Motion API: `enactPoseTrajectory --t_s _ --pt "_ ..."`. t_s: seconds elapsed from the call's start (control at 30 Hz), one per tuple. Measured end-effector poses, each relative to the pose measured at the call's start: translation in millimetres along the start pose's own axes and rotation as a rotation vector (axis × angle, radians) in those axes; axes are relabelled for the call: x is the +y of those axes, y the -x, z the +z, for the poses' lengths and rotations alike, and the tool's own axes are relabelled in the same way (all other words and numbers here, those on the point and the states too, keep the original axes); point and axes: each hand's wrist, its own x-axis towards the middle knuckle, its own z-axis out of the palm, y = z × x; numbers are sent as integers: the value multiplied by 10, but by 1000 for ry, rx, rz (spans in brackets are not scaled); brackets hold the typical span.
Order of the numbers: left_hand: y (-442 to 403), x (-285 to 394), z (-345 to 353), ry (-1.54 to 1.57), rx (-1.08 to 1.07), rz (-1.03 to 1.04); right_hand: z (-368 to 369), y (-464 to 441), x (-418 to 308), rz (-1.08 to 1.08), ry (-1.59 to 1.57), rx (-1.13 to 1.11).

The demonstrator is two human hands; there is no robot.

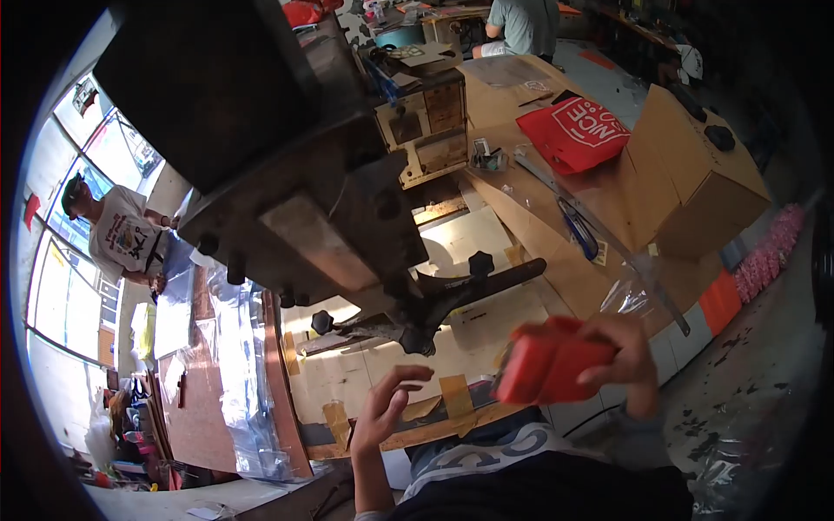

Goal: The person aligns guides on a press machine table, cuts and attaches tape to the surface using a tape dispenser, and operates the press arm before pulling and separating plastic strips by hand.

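A red object (556, 360), blurred and somewhat boxy, is gripped in my right hand (621, 356) near the front edge of the work surface. My left hand (388, 408) is raised over the same edge, its fingers apart and nothing in it. Beyond both hands is a dark metal machine (347, 226) with black knobs and a long dark arm (495, 282), standing over a pale board (486, 339) with strips of brown tape.
At the right, a cardboard box (695, 174), a red printed bag (578, 135), a metal ruler (643, 286) and a blue cutter (578, 230) lie on brown board. Plastic sheets (243, 373) hang left. One person (122, 230) stands left; another (526, 26) sits behind.
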Motion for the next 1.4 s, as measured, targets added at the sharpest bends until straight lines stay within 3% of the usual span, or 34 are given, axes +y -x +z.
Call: enactPoseTrajectory --t_s 0.1,0.23,0.43,0.53,0.73,0.9,1.0,1.07,1.13,1.23,1.3,1.4 --pt "-85 -2 107 304 -93 26 602 244 -73 71 86 -129" --pt "-17 -378 62 225 -367 -173 881 348 27 -3 282 -37" --pt "11 -615 134 314 -263 -261 996 338 66 11 261 -48" --pt "-80 -454 300 291 -48 -157 1060 354 44 14 273 -60" --pt "-25 -591 209 402 -241 -248 1109 373 79 13 257 -61" --pt "-10 -715 292 522 -210 -323 1121 390 79 -15 236 -68" --pt "11 -779 342 556 -132 -300 1161 420 73 -11 168 -5" --pt "17 -763 382 526 -69 -282 1297 456 29 69 -81 197" --pt "22 -620 424 456 -13 -306 1327 467 17 27 -117 258" --pt "13 -414 427 481 -45 -423 1221 451 31 -167 90 100" --pt "54 -474 340 511 -119 -355 1145 457 -2 -233 151 -49" --pt "82 -461 315 488 -98 -301 1118 415 -59 -260 193 -43"
